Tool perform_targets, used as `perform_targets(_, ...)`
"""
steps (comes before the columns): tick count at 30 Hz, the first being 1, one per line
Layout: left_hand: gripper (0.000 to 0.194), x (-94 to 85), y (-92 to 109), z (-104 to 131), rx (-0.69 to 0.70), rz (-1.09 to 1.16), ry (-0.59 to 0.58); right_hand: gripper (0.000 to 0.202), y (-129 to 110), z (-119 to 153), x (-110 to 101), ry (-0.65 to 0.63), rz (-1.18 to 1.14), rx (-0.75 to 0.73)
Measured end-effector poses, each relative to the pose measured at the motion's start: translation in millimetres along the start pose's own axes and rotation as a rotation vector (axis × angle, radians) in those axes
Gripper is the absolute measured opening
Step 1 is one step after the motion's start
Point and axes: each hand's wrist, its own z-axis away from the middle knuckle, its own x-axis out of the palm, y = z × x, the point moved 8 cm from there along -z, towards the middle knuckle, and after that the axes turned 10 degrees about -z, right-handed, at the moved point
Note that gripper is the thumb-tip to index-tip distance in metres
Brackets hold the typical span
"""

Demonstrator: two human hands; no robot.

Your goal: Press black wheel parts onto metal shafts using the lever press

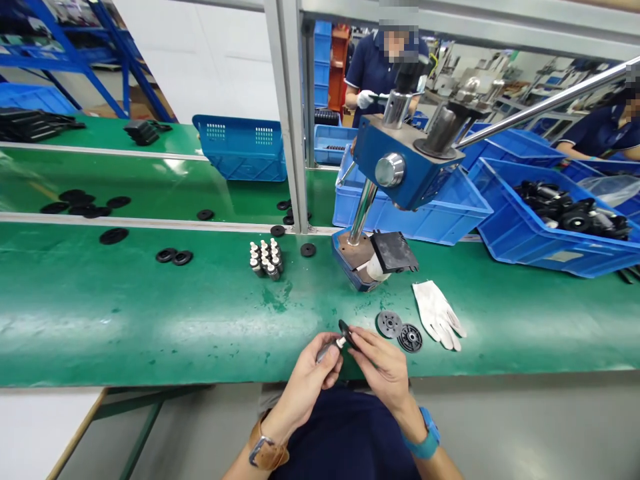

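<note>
My left hand is closed around a small grey cylinder with a white tip. In my right hand a black disc is pinched by its edge, seen nearly side-on. The white tip meets the disc's middle or sits just short of it; I cannot tell which. To the right of my right hand lie a flat black disc and a spoked black wheel, their edges close together. Further up the bench stands a cluster of similar white-tipped cylinders.
A blue hand press stands ahead, its long lever reaching right. A white glove lies beside the discs. Blue bins line the bench's right back. Loose black discs lie at the left. Two co-workers are beyond the frame.
</note>
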Motion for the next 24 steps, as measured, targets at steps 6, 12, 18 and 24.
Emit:
perform_targets(6,0.052,3.6,-1,1,0.068,-0.166,-0.148,0.032,20,9,-5,-0.077,-0.253,0.241)
perform_targets(12,0.018,-0.5,23,17,0.236,-0.748,-0.119,0.074,20,7,-5,-0.372,-0.461,0.553)
perform_targets(18,0.008,8.4,31,30,0.363,-1.258,-0.135,0.079,-2,0,-11,-0.526,-0.224,0.433)
perform_targets(24,0.013,19.3,27,38,0.598,-1.519,-0.137,0.086,-15,6,-6,-0.571,-0.161,0.250)
